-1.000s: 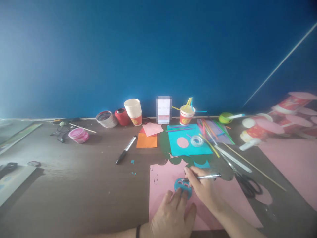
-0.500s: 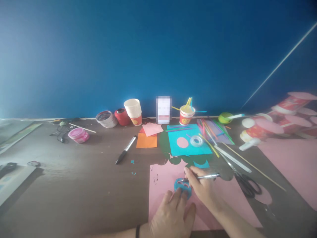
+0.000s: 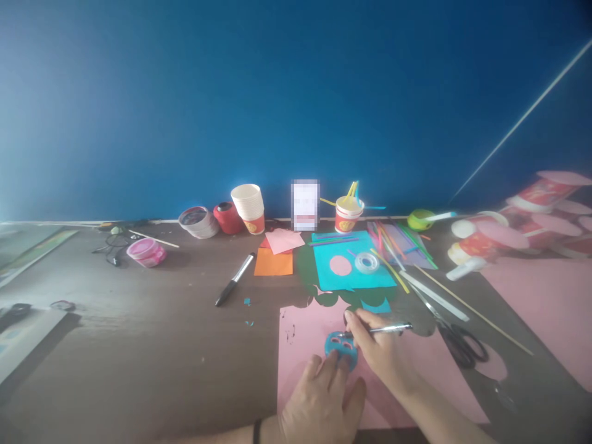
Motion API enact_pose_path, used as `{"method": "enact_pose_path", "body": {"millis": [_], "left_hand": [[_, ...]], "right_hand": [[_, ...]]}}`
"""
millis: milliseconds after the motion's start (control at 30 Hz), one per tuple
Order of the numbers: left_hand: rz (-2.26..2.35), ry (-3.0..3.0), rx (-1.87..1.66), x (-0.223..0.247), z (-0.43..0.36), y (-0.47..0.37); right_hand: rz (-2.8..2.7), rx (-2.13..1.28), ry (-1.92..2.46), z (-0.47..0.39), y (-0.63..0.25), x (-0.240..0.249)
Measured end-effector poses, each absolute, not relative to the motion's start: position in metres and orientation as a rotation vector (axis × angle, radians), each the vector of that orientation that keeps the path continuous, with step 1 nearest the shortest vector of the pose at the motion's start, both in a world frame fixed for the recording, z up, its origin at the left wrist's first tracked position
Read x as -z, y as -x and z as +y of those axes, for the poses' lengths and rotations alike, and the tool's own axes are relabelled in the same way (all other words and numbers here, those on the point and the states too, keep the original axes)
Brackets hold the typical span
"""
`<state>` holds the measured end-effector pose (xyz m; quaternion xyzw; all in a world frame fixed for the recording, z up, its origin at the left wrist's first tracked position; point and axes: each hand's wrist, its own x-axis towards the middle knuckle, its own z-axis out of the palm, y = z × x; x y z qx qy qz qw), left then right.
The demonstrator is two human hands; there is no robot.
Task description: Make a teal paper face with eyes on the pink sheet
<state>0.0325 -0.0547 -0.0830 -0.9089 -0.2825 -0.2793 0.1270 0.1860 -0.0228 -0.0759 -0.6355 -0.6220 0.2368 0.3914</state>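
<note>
A pink paper sheet (image 3: pixel 300 382) lies on the table, its far edge cut in scallops. On it rests a small round blue cutout (image 3: pixel 330 341) with two eye-like holes. My left hand (image 3: pixel 321 394) lies spread, its fingertips pressing the near part of the cutout flat and hiding some of it. Pinched in my right hand (image 3: pixel 377 351) is a silver pen (image 3: pixel 393 328), its tip at the upper hole area of the cutout. Dark marks show on the sheet's left side.
Scissors (image 3: pixel 462 345) and a wooden stick (image 3: pixel 499 331) lie to the right. Behind are blue paper (image 3: pixel 330 280), a tape roll (image 3: pixel 367 263), orange paper (image 3: pixel 274 262) and a black marker (image 3: pixel 235 279). Paper cups (image 3: pixel 248 203) stand by the wall; decorated cups (image 3: pixel 499 237) lie far right.
Very little differs. The pen in my right hand has shifted slightly, while my left hand stays pressed on the blue cutout.
</note>
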Motion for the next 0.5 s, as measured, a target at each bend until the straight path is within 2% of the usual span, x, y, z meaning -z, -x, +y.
{"method": "enact_pose_path", "body": {"millis": [500], "left_hand": [[-0.79,2.661,0.732,0.0876,-0.056,-0.0299]], "right_hand": [[-1.555,-0.607,1.6,-0.0223,-0.1878,0.0784]]}}
